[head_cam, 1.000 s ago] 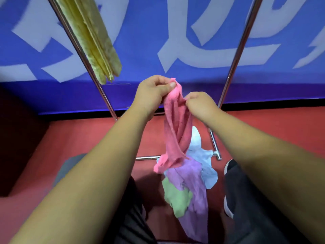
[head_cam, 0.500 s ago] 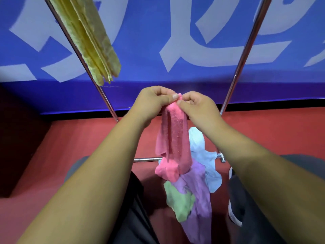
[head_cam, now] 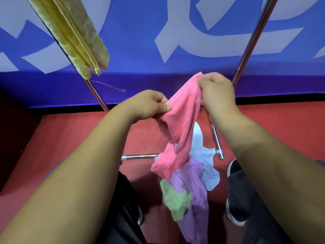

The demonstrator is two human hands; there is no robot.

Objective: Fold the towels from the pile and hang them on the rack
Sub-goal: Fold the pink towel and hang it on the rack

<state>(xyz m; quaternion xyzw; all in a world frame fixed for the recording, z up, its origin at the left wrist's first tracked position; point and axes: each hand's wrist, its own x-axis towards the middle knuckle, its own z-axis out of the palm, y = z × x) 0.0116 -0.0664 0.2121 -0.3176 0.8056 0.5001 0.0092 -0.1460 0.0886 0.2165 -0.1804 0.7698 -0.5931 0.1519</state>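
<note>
Could knock the folded yellow towel [head_cam: 73, 36] hanging on the rack [head_cam: 95, 93] at far left, if swung wide. Could slip from the left hand [head_cam: 146, 104], only a shallow pinch on one edge of the pink towel [head_cam: 181, 120]. Could fold crooked: bunched and twisted between that pinch and the right hand [head_cam: 216, 92], clamped on the top corner, higher and apart. Could drag up the pile [head_cam: 190, 182] on the near floor, with the tail dangling over it; cannot tell whether touching. Looks soft, fuzzy, roped and crumpled, held mid-air at centre, in front of the rack
</note>
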